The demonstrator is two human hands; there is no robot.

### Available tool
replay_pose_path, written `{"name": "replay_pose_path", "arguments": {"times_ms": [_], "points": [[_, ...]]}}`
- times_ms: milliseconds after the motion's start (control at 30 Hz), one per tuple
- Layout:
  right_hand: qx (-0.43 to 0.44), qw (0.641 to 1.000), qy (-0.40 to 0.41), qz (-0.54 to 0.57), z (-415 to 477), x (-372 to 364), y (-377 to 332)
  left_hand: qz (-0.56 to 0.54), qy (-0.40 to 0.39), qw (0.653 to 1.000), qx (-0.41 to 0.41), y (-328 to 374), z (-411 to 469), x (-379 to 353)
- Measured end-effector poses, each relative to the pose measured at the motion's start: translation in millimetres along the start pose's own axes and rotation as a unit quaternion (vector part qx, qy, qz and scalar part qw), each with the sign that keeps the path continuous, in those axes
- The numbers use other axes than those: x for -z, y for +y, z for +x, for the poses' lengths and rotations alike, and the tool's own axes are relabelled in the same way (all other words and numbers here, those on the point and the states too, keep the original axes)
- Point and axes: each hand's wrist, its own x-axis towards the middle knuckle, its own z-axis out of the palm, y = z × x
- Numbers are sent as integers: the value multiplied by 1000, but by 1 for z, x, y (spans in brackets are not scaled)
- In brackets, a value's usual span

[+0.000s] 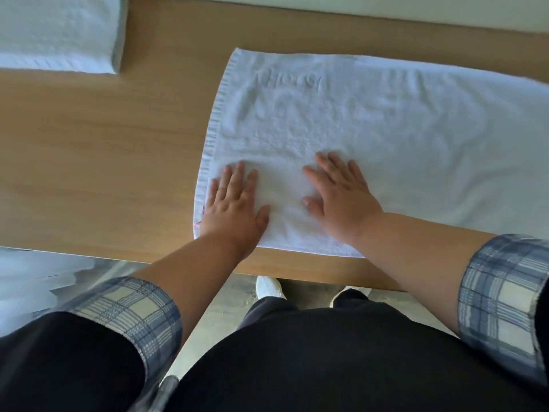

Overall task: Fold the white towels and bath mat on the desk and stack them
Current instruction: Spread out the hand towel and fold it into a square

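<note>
On a light wooden table set against a pale wall, a white towel lies spread flat at the right, the left hand and right hand pressing it with straight fingers near the front edge, while folded towels sit at the far left corner.

**Terry cloth on pale wood grain**

The spread towel is white terry cloth. Its looped pile is rough and matt, with a raised pattern worked into the nap and a flat, ribbed hem along its left edge. A bit of pink thread shows at the near corner. The folded towel is the same soft white cloth, crossed by a smoother woven band. The counter looks like pale wood with fine grain, smooth with a dull sheen. The sleeves are thin checked woven cloth. The floor is grey, mottled and matt.
</note>
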Motion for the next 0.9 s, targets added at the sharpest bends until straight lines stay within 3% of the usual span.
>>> {"name": "replay_pose_path", "arguments": {"times_ms": [133,267,400,500,633,767,900], "points": [[-63,992,88,63,28,3,-25,-25,34,998,-40,11,23,15],[-106,993,27,40,46,-9,-39,-96,43,992,-75,13,111,51],[-92,996,1,-22,41,-16,-36,-39,16,999,-21,-5,195,77],[-96,995,-14,-24,40,-16,-36,38,-4,999,25,-13,219,78],[-57,997,-50,15,36,-4,-34,47,10,997,52,6,206,81],[20,996,-14,87,15,15,-11,-51,40,993,-95,47,148,62],[-100,992,7,74,-31,24,55,-11,-4,982,-188,88,82,25]]}}
